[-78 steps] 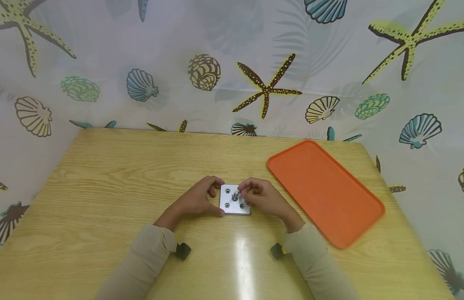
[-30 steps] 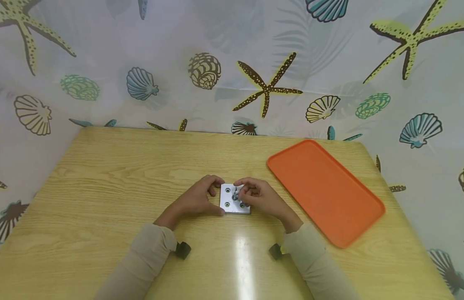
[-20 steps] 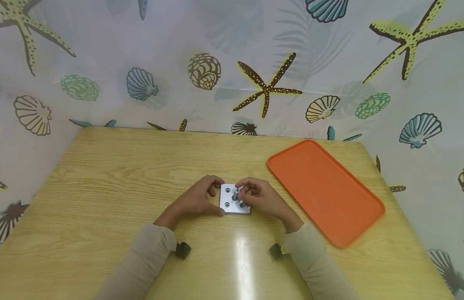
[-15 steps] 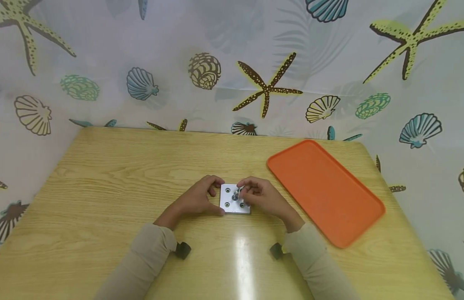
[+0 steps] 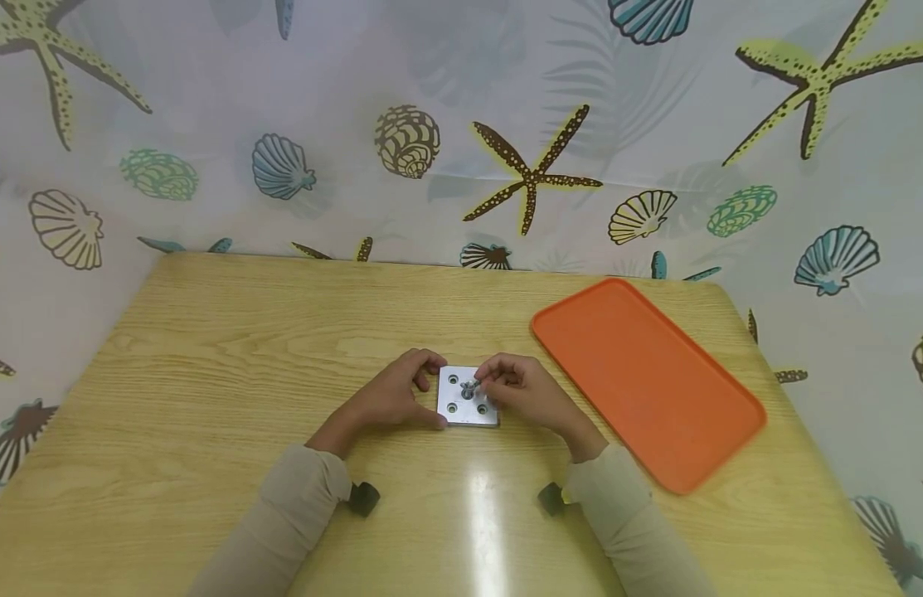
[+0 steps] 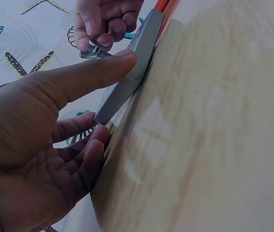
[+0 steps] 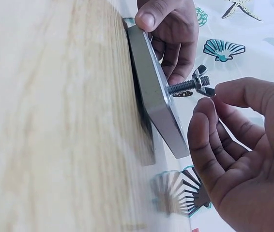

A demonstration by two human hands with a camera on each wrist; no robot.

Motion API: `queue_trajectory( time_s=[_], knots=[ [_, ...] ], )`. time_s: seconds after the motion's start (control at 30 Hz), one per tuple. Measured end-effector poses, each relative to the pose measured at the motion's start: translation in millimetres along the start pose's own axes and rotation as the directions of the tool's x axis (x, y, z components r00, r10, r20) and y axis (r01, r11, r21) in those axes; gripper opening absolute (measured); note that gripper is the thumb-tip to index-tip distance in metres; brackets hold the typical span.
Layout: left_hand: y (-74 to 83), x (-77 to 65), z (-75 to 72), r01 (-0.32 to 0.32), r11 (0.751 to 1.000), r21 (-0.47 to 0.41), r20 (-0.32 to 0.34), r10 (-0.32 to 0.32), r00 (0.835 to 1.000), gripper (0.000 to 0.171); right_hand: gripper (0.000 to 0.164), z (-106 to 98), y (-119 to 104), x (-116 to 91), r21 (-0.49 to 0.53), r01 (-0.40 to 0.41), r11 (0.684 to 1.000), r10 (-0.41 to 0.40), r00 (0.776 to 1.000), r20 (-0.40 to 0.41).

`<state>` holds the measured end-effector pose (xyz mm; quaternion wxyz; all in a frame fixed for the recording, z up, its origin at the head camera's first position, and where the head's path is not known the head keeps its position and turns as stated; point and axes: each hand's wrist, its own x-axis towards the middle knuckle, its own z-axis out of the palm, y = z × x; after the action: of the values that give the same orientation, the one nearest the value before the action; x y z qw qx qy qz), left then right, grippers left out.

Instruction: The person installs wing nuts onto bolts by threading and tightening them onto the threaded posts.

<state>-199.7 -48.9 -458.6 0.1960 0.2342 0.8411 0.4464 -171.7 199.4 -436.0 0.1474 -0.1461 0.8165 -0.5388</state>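
A square silver metal plate (image 5: 461, 418) with holes near its corners lies on the table, and my left hand (image 5: 394, 393) grips its left side between thumb and fingers. From the plate's middle a threaded bolt (image 7: 179, 88) stands up, carrying a wing nut (image 7: 198, 81) close to its free end, with bare thread below it. My right hand (image 5: 527, 391) pinches one wing of the nut at the fingertips, its other fingers curled. The left wrist view shows the left thumb partly covering the plate (image 6: 142, 53); the plate's right upper corner is behind the right fingers in the head view.
An orange tray (image 5: 648, 385) lies at an angle on the right of the wooden table (image 5: 245, 332). Behind the table hangs a cloth (image 5: 319, 75) printed with shells and starfish.
My right fingertips have swept back and forth at the wing nut, and since a second ago the index finger has drawn back rightward. The nut's wings have turned. Left hand and plate stay put.
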Motion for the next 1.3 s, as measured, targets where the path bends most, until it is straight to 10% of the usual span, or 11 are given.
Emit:
queue_trajectory(
  time_s=[1.3],
  knots=[
    [-1.3, 1.0, -0.4, 0.022, 1.000, -0.004, 0.007, -0.022, 1.000, 0.081, 0.026, 4.0, -5.0, -0.5, 0.015, 0.028, 0.999, -0.029, 0.999, 0.024]
  ],
)
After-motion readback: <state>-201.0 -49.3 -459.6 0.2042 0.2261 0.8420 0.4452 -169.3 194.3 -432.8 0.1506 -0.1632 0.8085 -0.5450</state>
